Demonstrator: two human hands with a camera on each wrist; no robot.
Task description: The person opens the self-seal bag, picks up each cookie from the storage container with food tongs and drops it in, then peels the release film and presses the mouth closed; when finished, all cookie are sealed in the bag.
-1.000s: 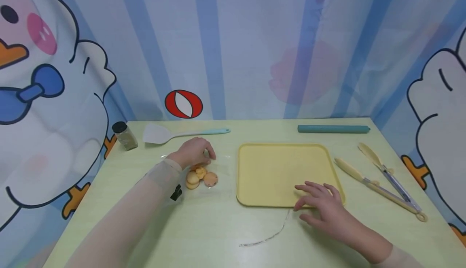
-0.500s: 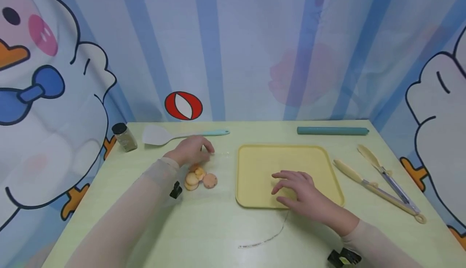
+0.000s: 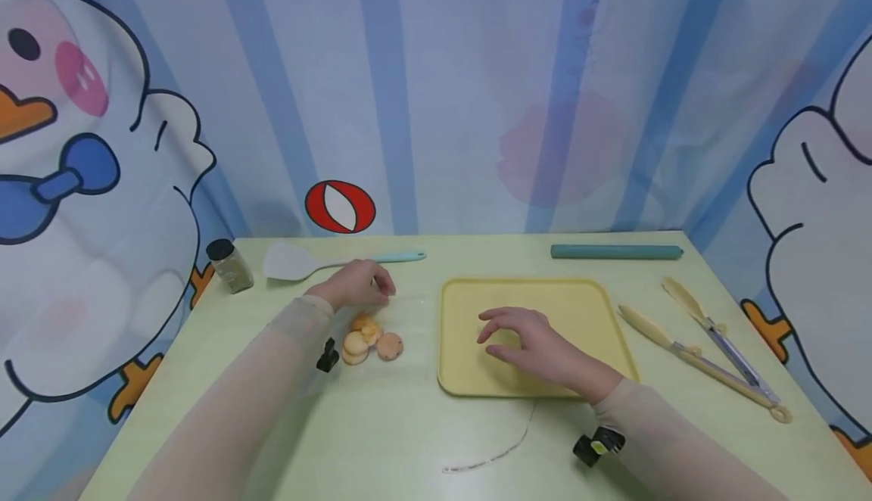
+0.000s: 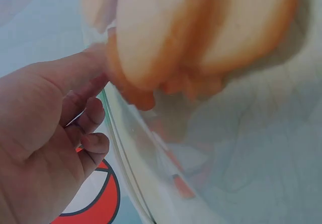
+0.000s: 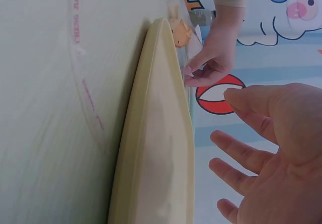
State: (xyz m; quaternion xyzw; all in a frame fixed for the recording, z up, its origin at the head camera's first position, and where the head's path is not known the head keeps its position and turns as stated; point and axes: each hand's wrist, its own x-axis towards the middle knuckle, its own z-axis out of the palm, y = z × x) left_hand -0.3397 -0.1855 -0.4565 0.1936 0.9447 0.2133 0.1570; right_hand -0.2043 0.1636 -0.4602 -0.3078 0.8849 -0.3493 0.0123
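Several round and flower-shaped biscuits (image 3: 368, 338) lie bunched on the table's left half, with clear plastic film, apparently a bag (image 4: 221, 148), around them. My left hand (image 3: 354, 285) is just beyond the biscuits, thumb and fingertips brought together at the film's far edge; the film between them is hard to make out. Large in the left wrist view, biscuits (image 4: 161, 32) sit in front of the fingertips. Over the yellow tray (image 3: 579, 297) hovers my right hand (image 3: 531, 342), fingers spread and loosely bent, holding nothing. The right wrist view shows the tray's rim beneath it.
A turner (image 3: 293, 262) and a black-lidded shaker (image 3: 230, 266) stand back left. A teal stick (image 3: 616, 252) lies along the back edge. Tongs (image 3: 708, 365) lie spread right of the tray. A thin printed plastic strip (image 3: 487, 462) curls in front.
My right hand has moved left across the tray, from its front right corner toward the biscuits. The left hand stays nearly in place by the film. The view has tilted up slightly.
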